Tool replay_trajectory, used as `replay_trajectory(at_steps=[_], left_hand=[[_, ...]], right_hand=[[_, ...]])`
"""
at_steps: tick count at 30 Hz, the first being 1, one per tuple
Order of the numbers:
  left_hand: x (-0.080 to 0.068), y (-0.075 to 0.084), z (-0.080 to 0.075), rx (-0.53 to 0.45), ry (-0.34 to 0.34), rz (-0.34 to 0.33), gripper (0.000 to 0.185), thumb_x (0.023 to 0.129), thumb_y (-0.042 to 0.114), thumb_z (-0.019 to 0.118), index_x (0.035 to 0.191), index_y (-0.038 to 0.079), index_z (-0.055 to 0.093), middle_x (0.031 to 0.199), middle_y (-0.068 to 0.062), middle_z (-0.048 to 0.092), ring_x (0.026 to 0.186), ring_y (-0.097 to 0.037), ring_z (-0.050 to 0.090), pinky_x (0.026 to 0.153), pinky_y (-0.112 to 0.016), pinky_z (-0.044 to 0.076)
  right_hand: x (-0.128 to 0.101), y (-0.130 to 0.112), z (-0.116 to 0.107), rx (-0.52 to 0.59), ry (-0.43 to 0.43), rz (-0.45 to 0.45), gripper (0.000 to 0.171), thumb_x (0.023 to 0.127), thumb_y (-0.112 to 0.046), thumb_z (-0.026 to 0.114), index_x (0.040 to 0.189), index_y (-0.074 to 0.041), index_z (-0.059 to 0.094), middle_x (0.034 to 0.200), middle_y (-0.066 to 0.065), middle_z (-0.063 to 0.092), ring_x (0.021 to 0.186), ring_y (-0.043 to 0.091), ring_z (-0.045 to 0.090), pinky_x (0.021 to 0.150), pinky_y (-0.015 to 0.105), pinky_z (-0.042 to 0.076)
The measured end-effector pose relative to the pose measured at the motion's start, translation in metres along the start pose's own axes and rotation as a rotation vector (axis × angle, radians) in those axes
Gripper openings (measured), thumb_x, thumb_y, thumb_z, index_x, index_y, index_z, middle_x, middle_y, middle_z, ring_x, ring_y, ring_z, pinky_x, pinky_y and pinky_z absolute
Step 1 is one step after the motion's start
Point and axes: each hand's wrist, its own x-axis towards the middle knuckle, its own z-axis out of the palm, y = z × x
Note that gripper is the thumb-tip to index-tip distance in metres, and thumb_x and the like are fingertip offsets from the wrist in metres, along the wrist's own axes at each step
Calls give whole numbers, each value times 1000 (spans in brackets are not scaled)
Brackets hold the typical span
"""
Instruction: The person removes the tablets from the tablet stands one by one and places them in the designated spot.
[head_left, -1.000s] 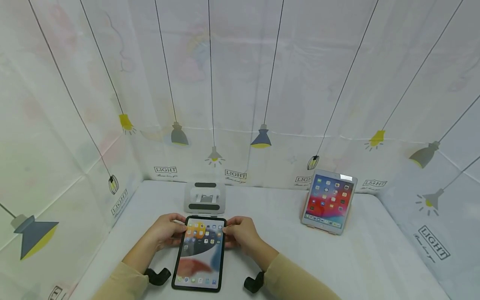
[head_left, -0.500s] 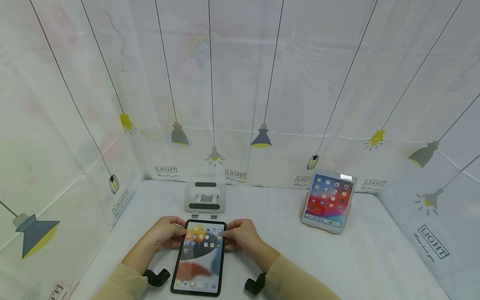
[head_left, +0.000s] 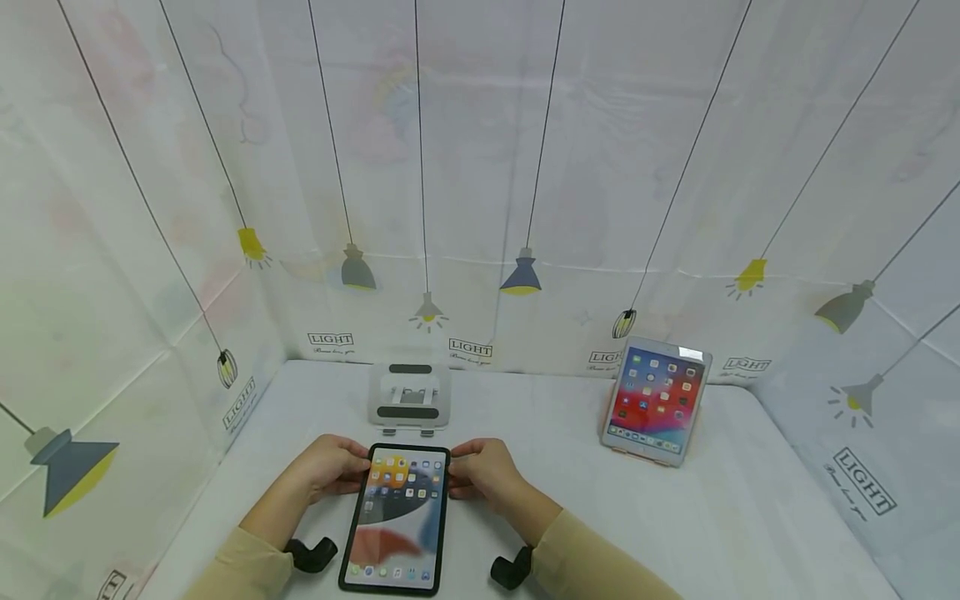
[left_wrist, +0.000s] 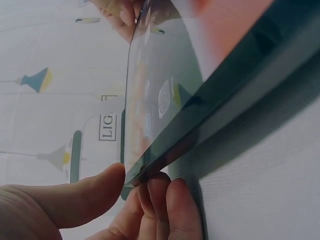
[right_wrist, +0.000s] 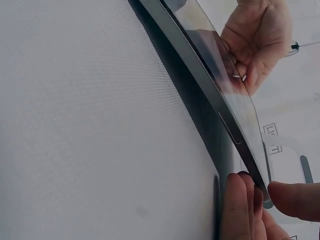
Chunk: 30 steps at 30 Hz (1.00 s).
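A dark-framed tablet [head_left: 397, 517], its screen lit with app icons, lies lengthwise before me in the head view. My left hand [head_left: 330, 471] pinches its far left corner, thumb at the edge and fingers [left_wrist: 150, 205] tucked below in the left wrist view. At the far right corner my right hand [head_left: 487, 475] holds it the same way, its thumb [right_wrist: 295, 200] on the edge in the right wrist view. Shadow shows under the tablet's raised side. Just beyond its far edge sits a grey tablet stand [head_left: 408, 396] with dark pads and two small lips.
A second, white-framed tablet [head_left: 656, 404] leans on a support at the back right of the white table [head_left: 570, 433]. Black wrist mounts [head_left: 311, 554] sit by both sleeves. A lamp-print curtain [head_left: 480, 167] encloses the table at the back and sides.
The tablet has come slightly toward me with both hands still on its corners, so the gap to the stand has widened and its lips show. The stand and white-framed tablet stay put.
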Motion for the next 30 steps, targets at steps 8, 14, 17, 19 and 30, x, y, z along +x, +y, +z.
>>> replay_trajectory(at_steps=[8,14,17,19,30], left_hand=[[-1,0,-1,24,0,8,25,97,1,72,119,-10,72,103,-16,79,84,-21,73,76,-37,68],[-1,-1,-1,24,8,12,27,97,0,72,121,-11,71,104,-17,79,83,-20,73,75,-37,68],[-1,-2,-2,18,2,9,27,97,1,71,121,-11,71,101,-16,79,80,-19,72,74,-35,68],[-2,-2,-3,12,-2,6,26,97,1,71,121,-10,72,100,-15,79,79,-19,72,73,-34,67],[-3,1,-10,34,-34,-7,31,98,3,68,127,-10,68,97,-12,79,77,-18,74,71,-33,67]], right_hand=[[1,-2,-3,8,13,52,25,95,2,71,120,6,68,92,17,81,70,17,76,68,34,69],[2,-1,-5,17,-1,53,24,96,2,70,119,8,67,93,18,81,71,17,77,69,33,69],[2,1,-6,18,-1,57,25,95,3,69,120,8,67,94,19,81,71,17,77,69,33,69],[1,1,-5,15,1,62,25,95,3,69,120,8,67,95,20,81,71,18,77,68,33,69],[-2,0,-7,-1,-1,62,29,96,1,69,124,8,66,102,22,81,74,18,79,69,34,69]])
